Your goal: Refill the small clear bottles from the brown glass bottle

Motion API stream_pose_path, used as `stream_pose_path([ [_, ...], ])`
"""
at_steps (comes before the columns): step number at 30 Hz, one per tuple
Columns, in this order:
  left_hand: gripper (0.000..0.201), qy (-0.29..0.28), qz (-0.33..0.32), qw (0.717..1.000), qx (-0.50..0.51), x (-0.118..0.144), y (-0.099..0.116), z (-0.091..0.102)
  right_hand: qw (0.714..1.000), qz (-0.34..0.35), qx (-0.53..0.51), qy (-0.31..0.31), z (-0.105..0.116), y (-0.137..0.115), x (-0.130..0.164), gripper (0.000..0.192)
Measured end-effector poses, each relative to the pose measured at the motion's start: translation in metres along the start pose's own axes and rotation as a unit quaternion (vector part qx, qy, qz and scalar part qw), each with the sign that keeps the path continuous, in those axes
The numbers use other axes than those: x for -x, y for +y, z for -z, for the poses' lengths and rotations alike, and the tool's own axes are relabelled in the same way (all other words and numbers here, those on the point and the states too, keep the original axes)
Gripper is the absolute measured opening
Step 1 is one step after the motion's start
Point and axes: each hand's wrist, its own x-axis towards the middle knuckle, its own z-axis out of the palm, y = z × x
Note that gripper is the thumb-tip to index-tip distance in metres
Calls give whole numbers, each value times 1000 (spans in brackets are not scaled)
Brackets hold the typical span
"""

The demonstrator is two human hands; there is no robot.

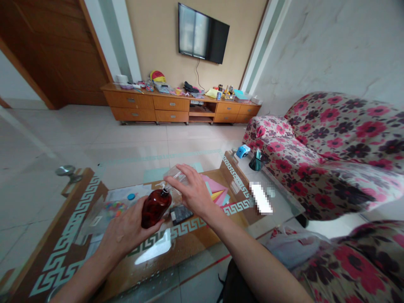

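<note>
My left hand (126, 229) is wrapped round a dark red bottle (156, 208), which leans to the right with its narrow neck up. Over the neck, my right hand (194, 189) grips a clear see-through container (173, 171), held tilted. The container's near end meets or nearly meets the bottle's mouth; I cannot tell whether they touch. Both hands are above the glass coffee table (151, 256). A blue cap (131, 196) lies left of the bottle, close to a clear bag of colourful small balls (115, 207).
A dark flat box (181, 214) and pink and yellow papers (216, 191) show at the table's middle. A pen holder (257, 162) and a blue item (243, 151) stand at the right. Beyond are a floral sofa (325, 147) and a wooden cabinet (172, 104).
</note>
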Motion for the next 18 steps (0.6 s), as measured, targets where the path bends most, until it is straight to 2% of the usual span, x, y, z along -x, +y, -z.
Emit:
stream_pose_path([
  [18,86,6,1,1000,19,0,-1,-2,1000,15,7,3,-2,1,1,85],
])
